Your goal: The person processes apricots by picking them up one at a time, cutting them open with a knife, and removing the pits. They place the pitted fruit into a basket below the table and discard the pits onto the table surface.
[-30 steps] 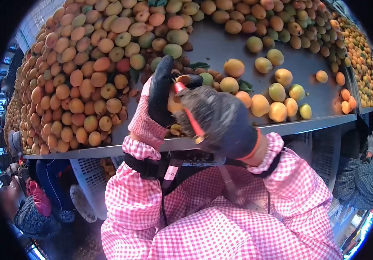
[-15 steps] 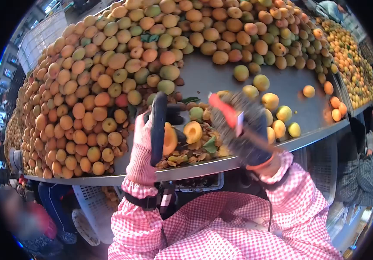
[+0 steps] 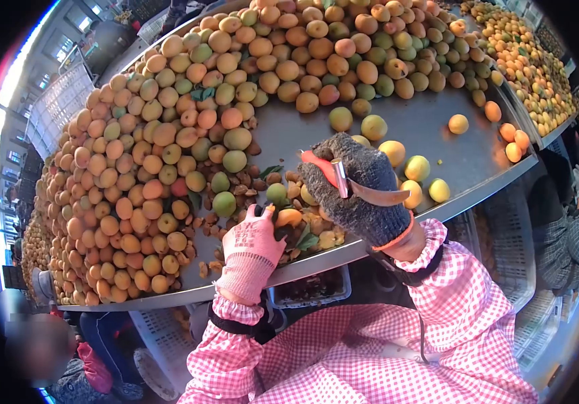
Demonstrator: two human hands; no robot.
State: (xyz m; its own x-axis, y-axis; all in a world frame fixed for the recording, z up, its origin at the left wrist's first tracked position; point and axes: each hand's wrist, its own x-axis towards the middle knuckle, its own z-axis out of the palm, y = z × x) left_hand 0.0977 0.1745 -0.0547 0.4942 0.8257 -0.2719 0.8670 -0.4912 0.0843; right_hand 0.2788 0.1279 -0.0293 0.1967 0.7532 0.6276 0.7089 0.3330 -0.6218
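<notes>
At bench front edge: both gloved hands w/ knife and cut apricots, just below the big fruit heap.

Right hand is fisted round a red-handled knife, blade hooked out to the right, away from the body, prob. to keep the edge clear of the other glove. Left hand lies palm down w/ fingers curled onto an orange apricot half near the bench's front edge, amid pits and scraps, handy between heap and lip. Crate sits under the bench edge, likely for catching cuts. Left fingertips are hidden under the glove back, so exact pinch unclear; knife handle mostly buried in fist; crate contents too dark to tell.
</notes>
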